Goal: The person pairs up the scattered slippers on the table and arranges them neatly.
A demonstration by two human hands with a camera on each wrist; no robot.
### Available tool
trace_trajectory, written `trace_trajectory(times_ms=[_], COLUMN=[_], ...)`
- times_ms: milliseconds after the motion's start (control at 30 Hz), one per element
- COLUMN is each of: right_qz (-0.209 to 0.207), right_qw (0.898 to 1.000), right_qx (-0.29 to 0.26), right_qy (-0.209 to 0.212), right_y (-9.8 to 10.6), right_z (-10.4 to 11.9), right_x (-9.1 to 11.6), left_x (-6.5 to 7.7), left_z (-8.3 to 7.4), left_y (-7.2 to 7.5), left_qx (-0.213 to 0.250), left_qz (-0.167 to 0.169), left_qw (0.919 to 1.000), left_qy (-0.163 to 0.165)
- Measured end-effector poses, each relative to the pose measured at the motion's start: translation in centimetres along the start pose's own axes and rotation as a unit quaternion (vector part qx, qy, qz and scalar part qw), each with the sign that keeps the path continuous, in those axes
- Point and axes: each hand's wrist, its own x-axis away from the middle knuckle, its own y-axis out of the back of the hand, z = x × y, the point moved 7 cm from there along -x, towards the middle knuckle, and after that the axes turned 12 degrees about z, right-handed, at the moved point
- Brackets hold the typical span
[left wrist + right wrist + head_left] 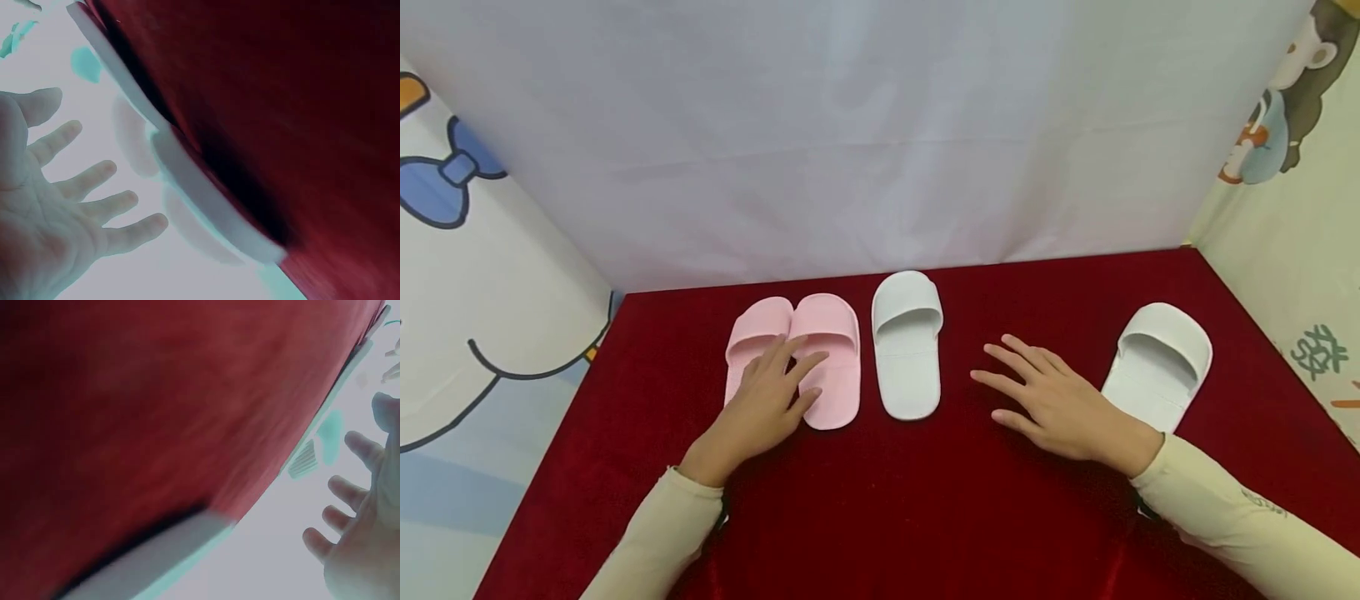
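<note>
Two pink slippers stand side by side at the left of the red cloth. My left hand (pixel 765 406) is spread above them, over the left pink slipper (pixel 765 319) and partly across the right pink slipper (pixel 832 392). In the left wrist view its fingers (pixel 94 181) are apart and grip nothing. A white slipper (pixel 908 367) lies beside the pink pair. My right hand (pixel 1060 404) hovers with fingers spread between it and another white slipper (pixel 1157 358), which lies tilted at the right; the wrist covers part of its heel end. Nothing is in the right hand's palm (pixel 369 550).
The slippers lie on a table covered in red cloth (pixel 887 517). Behind it hangs a white curtain (pixel 850 167). Printed panels stand at both sides, with a cartoon bow (pixel 456 169) on the left one and a drawn figure (pixel 1292 100) on the right one.
</note>
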Motion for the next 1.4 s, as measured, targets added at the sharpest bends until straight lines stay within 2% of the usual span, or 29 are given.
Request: trace_trajectory(times_ms=[133,367,600,900,1000,1133,1233,1400], right_qz=[-0.019,-0.046,-0.056,-0.063,-0.075,-0.086,-0.074,-0.052], right_qw=[1.0,0.998,0.995,0.988,0.983,0.98,0.977,0.966], right_qx=[0.003,-0.001,-0.007,-0.017,-0.025,-0.041,-0.057,-0.071], right_qy=[-0.018,-0.038,-0.087,-0.143,-0.163,-0.177,-0.193,-0.242], right_y=[0.0,0.3,1.1,1.8,1.9,1.5,1.1,0.7], right_z=[-1.8,-4.7,-8.7,-12.6,-13.7,-14.6,-15.2,-16.7], right_x=[1.5,3.7,5.6,7.7,8.0,8.4,8.8,10.1], left_x=[-1.5,-4.3,-7.9,-11.0,-12.0,-13.3,-14.0,-15.2], left_z=[-1.4,-3.0,-3.6,-4.5,-4.3,-3.4,-2.8,-2.6], left_y=[0.1,0.4,0.6,1.2,1.1,0.4,-0.2,-1.2], left_qx=[0.004,0.008,0.026,0.031,0.032,0.032,0.044,0.066], left_qz=[0.002,0.017,0.041,0.045,0.051,0.074,0.096,0.119], left_qw=[0.9999,0.9996,0.9985,0.9971,0.9968,0.9962,0.9942,0.9906], left_qy=[-0.015,-0.022,-0.026,-0.052,-0.052,-0.034,-0.021,-0.005])
